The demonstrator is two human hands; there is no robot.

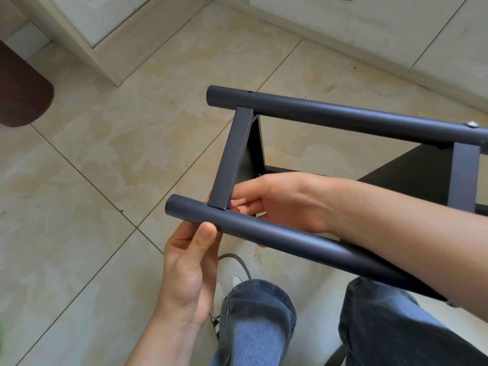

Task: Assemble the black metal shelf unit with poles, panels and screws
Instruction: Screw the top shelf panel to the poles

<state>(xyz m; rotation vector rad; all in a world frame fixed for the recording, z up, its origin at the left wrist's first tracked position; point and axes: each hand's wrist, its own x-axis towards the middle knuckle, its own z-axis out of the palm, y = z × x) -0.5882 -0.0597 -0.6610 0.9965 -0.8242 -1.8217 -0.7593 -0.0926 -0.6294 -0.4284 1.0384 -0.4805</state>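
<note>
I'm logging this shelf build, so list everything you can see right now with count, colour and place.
poles: two, black, lying across the middle, one far and one near
end panel: one, black, bridging the two poles at their left ends
second panel: one, black, at the right edge between the poles
screw: one, silver, on the far pole at the right edge
mat: one, dark brown, upper left on the floor
floor: beige tiles
cabinet: cream, top left
shoe: one, white, below the near pole
jeans: blue, bottom
left hand: gripping the near pole
right hand: fingers at the end panel's near corner
</note>
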